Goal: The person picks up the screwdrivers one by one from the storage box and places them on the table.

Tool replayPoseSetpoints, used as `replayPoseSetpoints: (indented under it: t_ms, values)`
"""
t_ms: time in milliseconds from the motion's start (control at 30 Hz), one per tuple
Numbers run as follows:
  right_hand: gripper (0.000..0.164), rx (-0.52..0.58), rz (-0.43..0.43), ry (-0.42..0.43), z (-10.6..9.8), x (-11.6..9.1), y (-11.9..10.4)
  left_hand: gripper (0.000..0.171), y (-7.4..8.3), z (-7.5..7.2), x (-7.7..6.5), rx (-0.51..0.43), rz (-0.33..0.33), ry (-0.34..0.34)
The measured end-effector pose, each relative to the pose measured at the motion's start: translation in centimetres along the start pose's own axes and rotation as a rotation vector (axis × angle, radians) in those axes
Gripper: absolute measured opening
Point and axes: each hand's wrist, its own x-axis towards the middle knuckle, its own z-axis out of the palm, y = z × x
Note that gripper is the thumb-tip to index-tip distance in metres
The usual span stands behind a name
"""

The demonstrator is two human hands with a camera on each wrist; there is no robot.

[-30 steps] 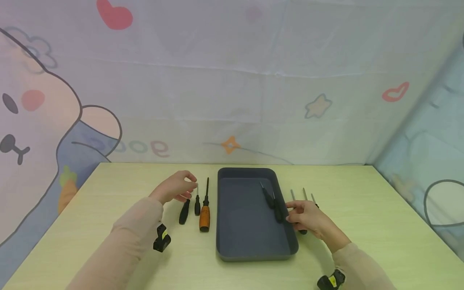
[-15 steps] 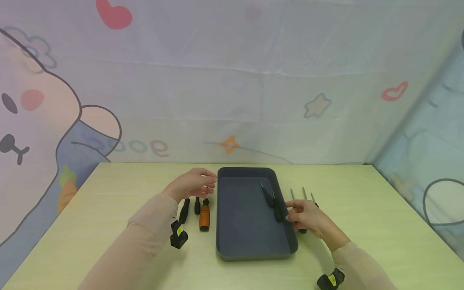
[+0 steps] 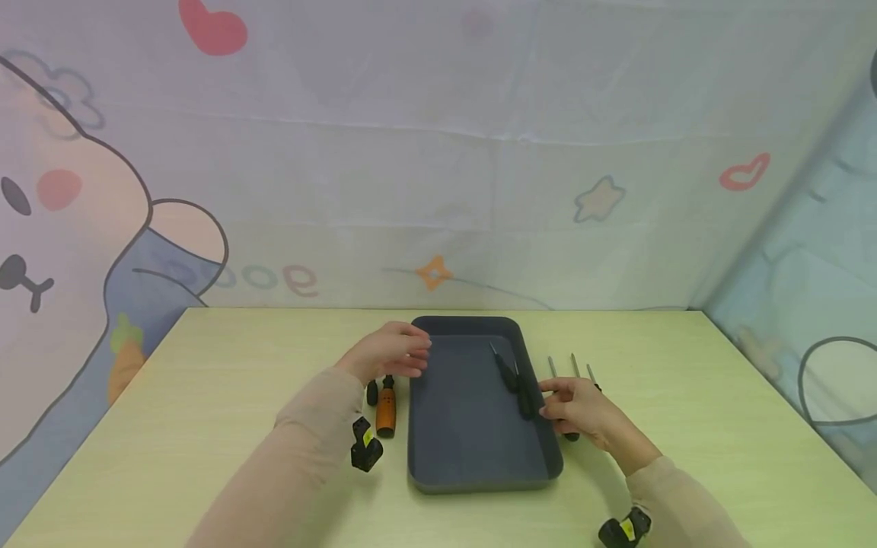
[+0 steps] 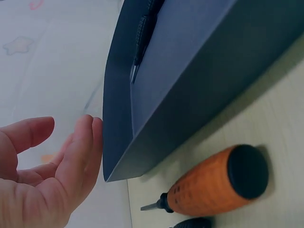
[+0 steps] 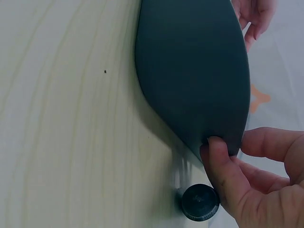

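A dark grey rectangular tray (image 3: pixel 466 449) holds two black-handled screwdrivers (image 3: pixel 524 399) along its right side. My left hand (image 3: pixel 393 352) hovers at the tray's far left edge, its fingers loosely bent and nothing between them. Whether those fingertips touch the rim, I cannot tell. Below that hand lie an orange-handled screwdriver (image 3: pixel 386 411) and a small black screwdriver (image 3: pixel 372 392), both partly hidden. My right hand (image 3: pixel 578 407) pinches the tray's right wall, with the thumb (image 5: pixel 219 159) pressed on the outside. Close under it shows the round end of a screwdriver handle (image 5: pixel 200 203).
Several screwdriver shafts (image 3: pixel 575 365) stick out beyond my right hand, their handles mostly hidden. A printed cloth backdrop (image 3: pixel 466 190) hangs behind the pale wooden table (image 3: pixel 685 396). Black wrist cameras (image 3: pixel 366 444) sit on both wrists.
My left hand has moved right, from above the left screwdrivers to the tray's left edge, and its arm now hides the leftmost black screwdriver. The right hand and tray stay put.
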Motion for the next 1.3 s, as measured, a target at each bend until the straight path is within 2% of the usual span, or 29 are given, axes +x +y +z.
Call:
replayPoseSetpoints:
  t_ms: [300, 567, 933, 1300]
  values:
    - [0.054, -0.006, 0.004, -0.001, 0.0, 0.0, 0.1, 0.041, 0.1, 1.5, 0.2, -0.025, 0.006, -0.015]
    - [0.054, -0.002, 0.005, 0.007, 0.0, 0.0, 0.1, 0.041, 0.0, 2.8, 1.1, -0.027, -0.007, -0.005]
    - [0.054, 0.009, 0.007, -0.002, 0.0, 0.1, 0.1, 0.04, -0.3, 4.3, 1.8, -0.051, -0.006, -0.042]
    - [0.054, 0.012, 0.01, 0.005, 0.0, -0.1, -0.1, 0.039, -0.6, 5.8, 2.7, -0.051, -0.009, -0.037]
